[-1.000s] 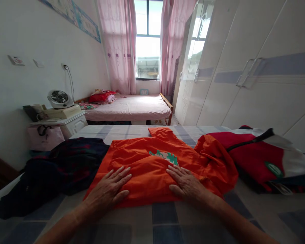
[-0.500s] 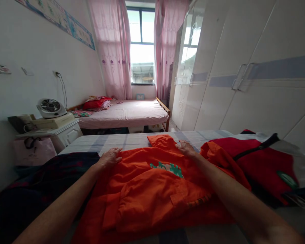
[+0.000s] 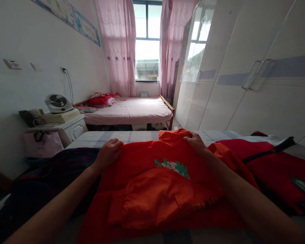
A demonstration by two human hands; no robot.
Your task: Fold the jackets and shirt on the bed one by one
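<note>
An orange garment [image 3: 139,159] with a green and white print lies spread before me, part of it folded over itself in front. My left hand [image 3: 109,151] is at its far left corner, fingers curled over the edge and gripping the cloth. At the far right, beside a narrower piece that sticks out from the top, my right hand [image 3: 195,140] pinches the fabric between thumb and fingers. The cloth there is slightly raised. An orange fold, perhaps a sleeve, lies to the right of my right forearm.
Underneath is a bed with a striped sheet [image 3: 132,135]. Dark clothing [image 3: 63,176] is heaped on the left, and a red garment [image 3: 277,173] with a black strip lies on the right. Beyond stand a pink-covered bed [image 3: 132,110], a fan [image 3: 58,102] on a cabinet, and a white wardrobe [image 3: 244,51].
My right hand has gone from fingers spread on the cloth to pinching its far edge, lifting it slightly. My left fingers have curled onto the left corner. The view has shifted slightly left.
</note>
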